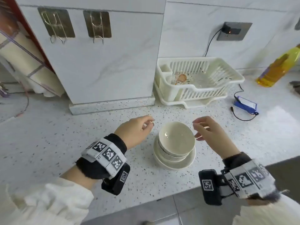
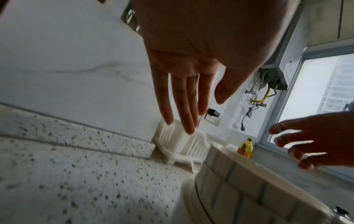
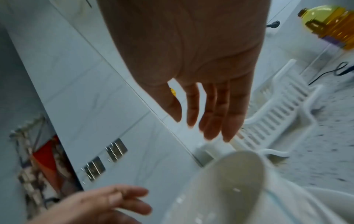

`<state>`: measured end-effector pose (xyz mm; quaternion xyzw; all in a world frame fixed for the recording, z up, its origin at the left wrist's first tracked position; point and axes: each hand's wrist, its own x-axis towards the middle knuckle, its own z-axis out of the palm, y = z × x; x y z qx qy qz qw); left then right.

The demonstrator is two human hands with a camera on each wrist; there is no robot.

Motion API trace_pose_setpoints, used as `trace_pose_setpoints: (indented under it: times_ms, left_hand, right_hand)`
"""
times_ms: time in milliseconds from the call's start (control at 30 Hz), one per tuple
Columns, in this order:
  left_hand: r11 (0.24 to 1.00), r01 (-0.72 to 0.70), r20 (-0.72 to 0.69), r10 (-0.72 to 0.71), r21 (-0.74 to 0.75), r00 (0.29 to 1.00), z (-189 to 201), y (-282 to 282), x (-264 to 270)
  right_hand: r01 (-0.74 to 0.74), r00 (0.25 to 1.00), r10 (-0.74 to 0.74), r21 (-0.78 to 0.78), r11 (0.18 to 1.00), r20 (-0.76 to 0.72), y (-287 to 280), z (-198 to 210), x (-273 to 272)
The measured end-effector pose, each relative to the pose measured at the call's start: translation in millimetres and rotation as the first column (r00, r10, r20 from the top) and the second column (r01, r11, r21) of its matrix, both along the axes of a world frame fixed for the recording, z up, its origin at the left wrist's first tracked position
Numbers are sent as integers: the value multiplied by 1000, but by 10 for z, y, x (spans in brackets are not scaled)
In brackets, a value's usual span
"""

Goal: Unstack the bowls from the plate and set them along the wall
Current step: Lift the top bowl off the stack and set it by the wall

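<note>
Bowls (image 1: 177, 140) are sitting nested on one plate (image 1: 175, 161) near the counter's (image 1: 48, 143) front edge; three rims seem to be showing, though the count is unclear. Left hand (image 1: 134, 130) is hovering just left of the stack, right hand (image 1: 209, 132) just right, both with relaxed fingers, gripping nothing. One rack (image 1: 198, 82) is standing at the wall.

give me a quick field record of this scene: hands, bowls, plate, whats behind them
left hand: open, left of the bowl stack, holds nothing
right hand: open, right of the stack, holds nothing
bowl stack: nested white bowls, upright, not yet unstacked
plate: white, under the stack, on the speckled counter
dish rack: white plastic, against the wall behind the stack
oil bottle: yellow, far right
</note>
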<state>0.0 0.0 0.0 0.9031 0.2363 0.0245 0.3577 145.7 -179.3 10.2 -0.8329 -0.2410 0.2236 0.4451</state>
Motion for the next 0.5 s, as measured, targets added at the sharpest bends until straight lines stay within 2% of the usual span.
trace_pose_setpoints:
  times_ms: [67,133,333,500]
  left_hand:
    - [1000,-8,-67,7,-17,998,-74,-89,91]
    - [1000,2,-113,-3,-13,994,-155,-189,154]
    - [996,-14,-192,32,92,981,-321,-336,309]
    - [991,-37,-222,66,131,973,-408,-357,394]
  right_hand:
    - [58,993,-46,-116,992,105,-39,-126,41]
    - [28,993,-2,-218,976,118,-67,-252,38]
    - [-98,991,121,-328,940,51,-61,-505,105]
    - [-143,973,202,-391,909,115,-15,-557,129]
